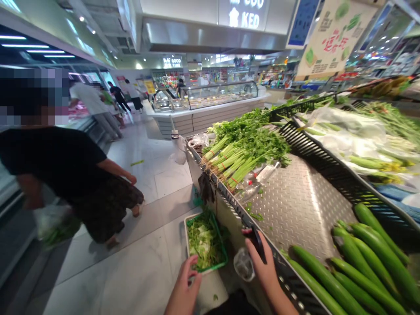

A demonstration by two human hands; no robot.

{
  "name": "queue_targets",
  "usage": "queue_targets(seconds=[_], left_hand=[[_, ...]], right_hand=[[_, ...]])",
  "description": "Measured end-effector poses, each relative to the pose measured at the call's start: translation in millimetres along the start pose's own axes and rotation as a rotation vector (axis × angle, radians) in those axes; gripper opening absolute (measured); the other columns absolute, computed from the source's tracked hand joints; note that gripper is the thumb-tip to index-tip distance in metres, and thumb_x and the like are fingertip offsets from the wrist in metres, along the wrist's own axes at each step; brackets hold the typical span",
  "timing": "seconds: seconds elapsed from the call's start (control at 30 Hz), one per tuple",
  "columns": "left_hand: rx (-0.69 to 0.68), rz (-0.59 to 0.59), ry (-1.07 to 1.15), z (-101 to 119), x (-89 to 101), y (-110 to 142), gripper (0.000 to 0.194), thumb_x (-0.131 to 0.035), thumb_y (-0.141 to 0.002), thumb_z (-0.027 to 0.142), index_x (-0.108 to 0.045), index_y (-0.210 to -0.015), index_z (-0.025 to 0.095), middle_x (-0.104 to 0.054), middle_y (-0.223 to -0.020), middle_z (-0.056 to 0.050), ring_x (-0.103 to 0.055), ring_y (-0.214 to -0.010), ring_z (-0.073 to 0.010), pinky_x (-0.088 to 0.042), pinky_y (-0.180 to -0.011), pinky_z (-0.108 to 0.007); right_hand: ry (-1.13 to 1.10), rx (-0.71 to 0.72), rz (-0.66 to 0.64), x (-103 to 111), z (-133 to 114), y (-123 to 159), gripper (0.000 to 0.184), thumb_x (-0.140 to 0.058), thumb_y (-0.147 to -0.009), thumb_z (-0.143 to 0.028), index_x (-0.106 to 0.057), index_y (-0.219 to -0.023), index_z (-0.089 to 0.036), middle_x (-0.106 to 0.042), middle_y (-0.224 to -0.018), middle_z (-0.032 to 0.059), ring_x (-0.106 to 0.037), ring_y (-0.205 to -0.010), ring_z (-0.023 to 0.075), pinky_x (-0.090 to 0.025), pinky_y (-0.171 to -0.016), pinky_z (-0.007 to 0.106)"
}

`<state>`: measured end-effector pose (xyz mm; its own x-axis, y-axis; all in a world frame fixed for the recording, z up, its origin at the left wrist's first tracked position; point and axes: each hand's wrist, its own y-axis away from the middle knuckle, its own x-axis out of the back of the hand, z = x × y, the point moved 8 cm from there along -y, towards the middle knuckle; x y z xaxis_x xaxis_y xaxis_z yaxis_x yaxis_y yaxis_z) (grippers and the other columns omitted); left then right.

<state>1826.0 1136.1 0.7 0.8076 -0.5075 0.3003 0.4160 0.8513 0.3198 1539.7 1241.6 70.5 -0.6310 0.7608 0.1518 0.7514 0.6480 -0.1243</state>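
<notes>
My left hand point(185, 284) is at the lower middle with its fingers loosely curled and apart, holding nothing. Just beyond it, a green-rimmed basket point(225, 256) on the floor is filled with leafy green scraps point(203, 240). In my right hand point(267, 264) is a dark flat object point(259, 243), phone-like in shape, close to the near edge of the display stand. Beside that hand, a clear plastic container point(243, 264) shows lower down. Bundles of celery point(232, 159) tied with red bands lie on the metal stand point(295, 197). Long green gourds point(315, 271) are at the right.
A black slatted divider point(321, 162) separates the stand from bagged vegetables point(357, 127). On the left, a person in black point(55, 162) carries a plastic bag point(59, 225) along the tiled aisle point(141, 258). Farther off are more people and a glass counter point(216, 94).
</notes>
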Motion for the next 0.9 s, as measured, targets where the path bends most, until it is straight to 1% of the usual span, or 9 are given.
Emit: queue_targets(seconds=[0.1, 0.2, 0.33, 0.43, 0.5, 0.57, 0.67, 0.8, 0.9], left_hand=[[-0.008, 0.043, -0.021, -25, 56.1, 12, 0.056, -0.062, -0.085, 0.055, -0.061, -0.13, 0.022, -0.061, -0.147, -0.015, -0.07, -0.114, -0.0295, -0.055, -0.099, -0.041], [-0.013, 0.055, -0.058, -49, 102.9, 27, 0.052, -0.059, -0.088, 0.051, -0.062, -0.131, 0.022, -0.06, -0.148, -0.014, -0.07, -0.112, -0.0272, -0.055, -0.099, -0.039], [0.025, 0.127, -0.06, -76, 155.6, 48, 0.048, -0.057, -0.089, 0.049, -0.063, -0.128, 0.022, -0.063, -0.143, -0.013, -0.069, -0.112, -0.027, -0.054, -0.1, -0.041], [0.065, 0.182, -0.056, -89, 186.1, 60, 0.049, -0.055, -0.088, 0.052, -0.064, -0.126, 0.021, -0.063, -0.142, -0.014, -0.068, -0.113, -0.0277, -0.054, -0.1, -0.042], [0.075, 0.178, -0.061, -94, 200.2, 62, 0.05, -0.054, -0.089, 0.052, -0.063, -0.127, 0.021, -0.062, -0.144, -0.014, -0.068, -0.113, -0.0269, -0.054, -0.1, -0.041], [0.078, 0.148, -0.069, -97, 210.9, 61, 0.05, -0.054, -0.088, 0.052, -0.064, -0.127, 0.021, -0.063, -0.143, -0.013, -0.068, -0.113, -0.0258, -0.054, -0.1, -0.038], [0.087, 0.094, -0.075, -98, 224.6, 50, 0.051, -0.056, -0.088, 0.053, -0.064, -0.126, 0.022, -0.064, -0.142, -0.012, -0.068, -0.112, -0.0255, -0.055, -0.099, -0.036], [0.062, 0.093, -0.048, -89, 245.4, 24, 0.05, -0.056, -0.087, 0.054, -0.065, -0.124, 0.022, -0.066, -0.138, -0.013, -0.068, -0.109, -0.0264, -0.055, -0.096, -0.037], [0.029, 0.09, -0.048, -77, 261.5, -6, 0.051, -0.056, -0.086, 0.057, -0.067, -0.123, 0.023, -0.068, -0.134, -0.012, -0.068, -0.106, -0.0258, -0.056, -0.093, -0.037]], right_hand=[[-0.09, 0.008, 0.007, -48, -13, 17, 0.037, -0.068, -0.088, -0.048, -0.071, -0.114, -0.022, -0.077, -0.118, 0.0113, -0.069, -0.117, 0.0314, -0.052, -0.108, 0.045], [-0.189, 0.02, -0.07, -102, -18, 28, 0.032, -0.07, -0.086, -0.043, -0.072, -0.11, -0.022, -0.077, -0.118, 0.0113, -0.07, -0.117, 0.0317, -0.053, -0.106, 0.045], [-0.349, -0.028, -0.192, -168, -19, 41, 0.023, -0.072, -0.084, -0.035, -0.07, -0.104, -0.023, -0.078, -0.109, 0.0074, -0.072, -0.11, 0.0295, -0.053, -0.103, 0.043], [-0.385, -0.053, -0.221, -202, -22, 48, 0.023, -0.072, -0.083, -0.033, -0.068, -0.104, -0.024, -0.077, -0.105, 0.0047, -0.073, -0.106, 0.0281, -0.052, -0.102, 0.042], [-0.34, -0.038, -0.243, -217, -28, 50, 0.024, -0.071, -0.083, -0.034, -0.068, -0.104, -0.024, -0.077, -0.105, 0.0049, -0.072, -0.107, 0.0282, -0.051, -0.103, 0.041], [-0.241, -0.002, -0.247, -227, -35, 47, 0.023, -0.07, -0.084, -0.036, -0.068, -0.104, -0.023, -0.076, -0.104, 0.0056, -0.071, -0.107, 0.0281, -0.05, -0.102, 0.04], [-0.033, 0.064, -0.232, -236, -45, 37, 0.024, -0.065, -0.086, -0.04, -0.067, -0.101, -0.022, -0.074, -0.098, 0.0053, -0.068, -0.097, 0.0256, -0.051, -0.091, 0.036], [0.205, 0.094, -0.203, -244, -49, 16, 0.022, -0.061, -0.086, -0.042, -0.064, -0.093, -0.022, -0.07, -0.087, 0.0022, -0.065, -0.084, 0.0228, -0.05, -0.078, 0.032], [0.285, 0.081, -0.154, -252, -44, -2, 0.02, -0.057, -0.085, -0.042, -0.062, -0.086, -0.023, -0.066, -0.078, 0.0004, -0.063, -0.077, 0.0217, -0.049, -0.074, 0.03]])
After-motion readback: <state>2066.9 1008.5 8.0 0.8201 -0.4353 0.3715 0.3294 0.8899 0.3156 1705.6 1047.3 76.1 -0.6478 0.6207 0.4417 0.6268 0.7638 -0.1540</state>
